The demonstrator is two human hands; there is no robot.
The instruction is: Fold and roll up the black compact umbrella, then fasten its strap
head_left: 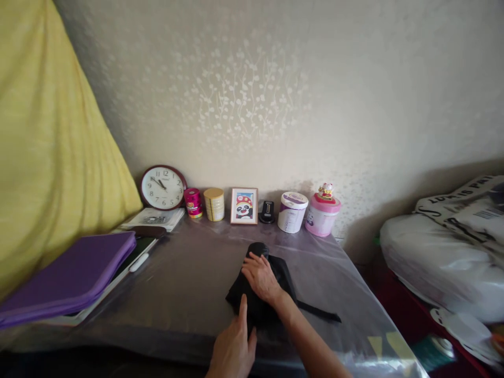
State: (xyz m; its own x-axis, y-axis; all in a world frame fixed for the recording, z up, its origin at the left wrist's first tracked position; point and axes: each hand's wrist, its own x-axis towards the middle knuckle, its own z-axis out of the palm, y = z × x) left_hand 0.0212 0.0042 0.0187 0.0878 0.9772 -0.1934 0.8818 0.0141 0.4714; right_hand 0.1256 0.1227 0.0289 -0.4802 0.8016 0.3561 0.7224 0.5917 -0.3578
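Observation:
A black cloth bundle that looks like a folding umbrella (281, 273) lies on the table, its loose fabric flaring out toward me. From its right side a thin black strap (321, 311) stretches over the table cover. My right hand (260, 275) rests on top, fingers bent over the bundle just below its rounded far end. At the near edge of the fabric is my left hand (234, 341), index finger stretched forward and thumb apart from it. Its other fingers are mostly hidden, and I see nothing held in it.
Along the wall stand a clock (163, 187), a pink can (193, 203), a yellow-lidded can (214, 205), a framed panda picture (244, 206), a small black object (267, 211) and two tubs (292, 212). A purple folder (74, 273) lies left; white plastic-wrapped bundles (437, 262) sit right.

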